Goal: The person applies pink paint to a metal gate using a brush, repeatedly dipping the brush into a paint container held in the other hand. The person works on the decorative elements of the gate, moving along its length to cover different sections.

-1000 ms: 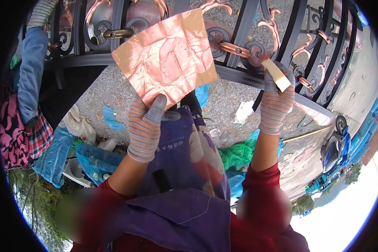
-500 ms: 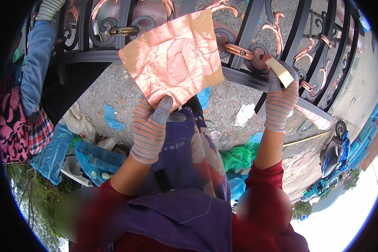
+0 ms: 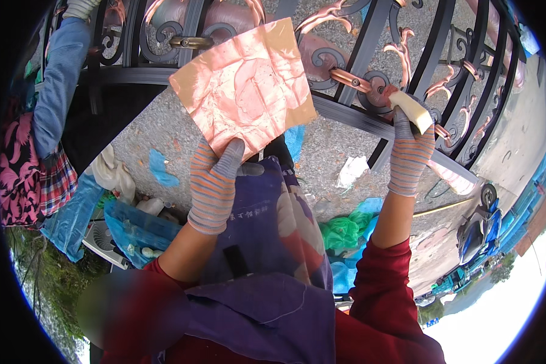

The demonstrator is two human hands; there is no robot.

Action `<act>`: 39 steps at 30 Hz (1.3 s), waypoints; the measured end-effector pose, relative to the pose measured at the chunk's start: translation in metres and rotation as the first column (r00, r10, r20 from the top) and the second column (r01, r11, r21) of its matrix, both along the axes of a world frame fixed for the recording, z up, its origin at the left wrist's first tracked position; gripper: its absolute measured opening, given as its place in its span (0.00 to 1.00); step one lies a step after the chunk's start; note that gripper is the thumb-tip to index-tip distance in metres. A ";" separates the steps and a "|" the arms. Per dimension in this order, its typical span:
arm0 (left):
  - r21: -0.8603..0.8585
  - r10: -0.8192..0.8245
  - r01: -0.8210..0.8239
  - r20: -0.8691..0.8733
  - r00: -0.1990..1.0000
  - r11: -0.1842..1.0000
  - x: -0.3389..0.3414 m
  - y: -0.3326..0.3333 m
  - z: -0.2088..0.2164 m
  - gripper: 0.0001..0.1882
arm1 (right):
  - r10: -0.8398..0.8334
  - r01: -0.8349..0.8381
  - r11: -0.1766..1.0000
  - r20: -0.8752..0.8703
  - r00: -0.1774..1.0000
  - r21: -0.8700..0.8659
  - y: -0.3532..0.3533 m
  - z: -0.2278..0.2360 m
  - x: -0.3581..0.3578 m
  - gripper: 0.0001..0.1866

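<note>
My left hand (image 3: 215,182), in a striped knit glove, grips the lower corner of a square piece of cardboard (image 3: 249,85), thumb on top. Wet-looking copper paint covers most of the cardboard's face; brown shows at its edges. In my right hand (image 3: 411,155), also gloved, is a cream foam sponge (image 3: 414,112) pinched between the fingers, its far end stained copper. That end is over a round, copper-smeared disc (image 3: 379,90) on a black metal gate (image 3: 358,123); whether they touch I cannot tell. Copper-coloured leaf ornaments (image 3: 400,51) decorate the gate.
At the left, another person's blue sleeve (image 3: 60,85) reaches toward the gate. Blue plastic (image 3: 136,227), a white fan-like box (image 3: 103,242) and a green plastic bag (image 3: 346,230) lie near me. White paper (image 3: 352,171) rests on the concrete. A scooter (image 3: 479,224) stands at right.
The sponge has tilted and shifted slightly right and down with my right hand. The gate appears a little farther right in view. My left hand keeps its grip on the cardboard.
</note>
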State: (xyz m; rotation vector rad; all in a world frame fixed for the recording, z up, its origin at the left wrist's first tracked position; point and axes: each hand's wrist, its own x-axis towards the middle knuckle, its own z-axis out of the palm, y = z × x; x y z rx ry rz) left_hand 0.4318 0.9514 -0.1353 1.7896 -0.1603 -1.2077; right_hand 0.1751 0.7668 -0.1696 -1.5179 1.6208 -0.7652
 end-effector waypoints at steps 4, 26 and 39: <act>0.007 0.091 -0.091 -0.079 0.993 0.996 -0.006 -0.017 0.016 0.18 | 0.032 -0.032 0.999 -0.049 0.998 0.010 -0.007 -0.015 -0.013 0.15; -0.060 -0.242 0.271 0.296 0.924 0.961 0.027 0.000 0.010 0.10 | 0.308 -0.215 0.946 -0.466 0.829 0.243 0.065 0.029 0.104 0.39; -0.095 -0.199 0.218 0.182 0.963 0.971 0.093 0.018 0.015 0.13 | 0.620 -0.653 0.725 -0.206 0.757 -0.219 0.060 0.059 0.238 0.20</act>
